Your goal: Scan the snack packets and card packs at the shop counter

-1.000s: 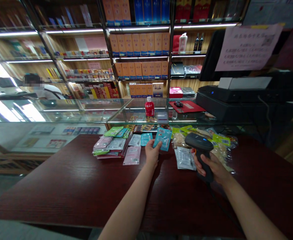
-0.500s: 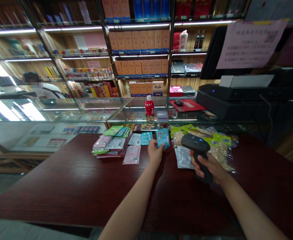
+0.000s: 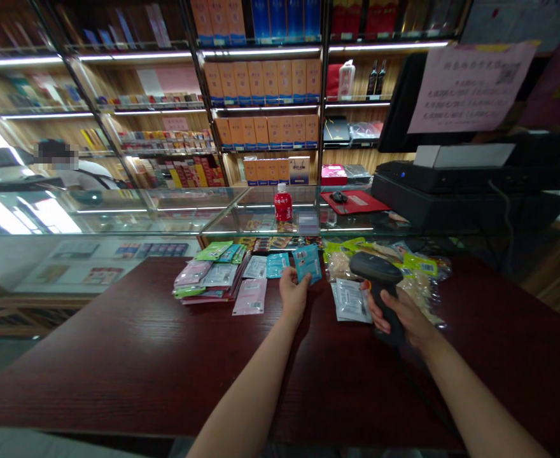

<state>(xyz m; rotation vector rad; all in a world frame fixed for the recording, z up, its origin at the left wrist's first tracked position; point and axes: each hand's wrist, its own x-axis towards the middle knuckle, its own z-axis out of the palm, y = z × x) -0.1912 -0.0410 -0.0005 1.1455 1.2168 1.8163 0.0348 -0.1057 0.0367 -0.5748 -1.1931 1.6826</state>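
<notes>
My left hand (image 3: 293,294) is closed on a small blue packet (image 3: 307,263), held upright just above the dark red counter (image 3: 132,356). My right hand (image 3: 399,315) grips the handle of a black barcode scanner (image 3: 378,275), whose head is turned toward the packet. A white sachet (image 3: 350,300) lies flat between the two hands. To the left of my left hand lies a spread of flat packets (image 3: 213,275) in pink, green, white and blue.
Clear bags of snacks with green labels (image 3: 416,280) are piled behind the scanner. A glass display case (image 3: 175,216) runs along the counter's far edge with a red bottle (image 3: 283,205) on it. A black register (image 3: 452,184) stands at the right. A person (image 3: 70,166) is at the far left.
My left hand has turned the blue packet more upright and drawn it slightly back. The scanner in my right hand has shifted a little toward the left.
</notes>
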